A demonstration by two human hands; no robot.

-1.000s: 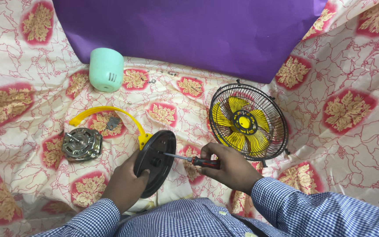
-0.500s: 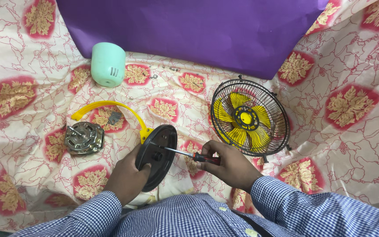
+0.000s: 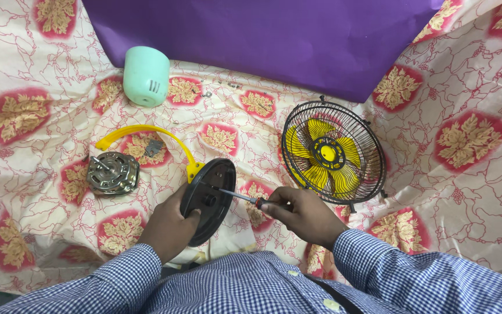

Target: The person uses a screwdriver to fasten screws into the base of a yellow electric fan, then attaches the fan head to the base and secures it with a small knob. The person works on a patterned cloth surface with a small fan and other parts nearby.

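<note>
The left hand (image 3: 167,224) gripped the black round base (image 3: 207,199), tilted on edge over the flowered cloth (image 3: 448,192). The right hand (image 3: 300,212) was closed around a screwdriver (image 3: 245,197), its tip touching the base. Right of the base lay the fan cage (image 3: 332,154); left of it, the motor (image 3: 111,172).

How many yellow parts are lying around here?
2. A curved yellow plastic arm lies on the floral cloth, joined to the round black base; yellow fan blades sit inside the black wire cage. Others may be hidden.
</note>
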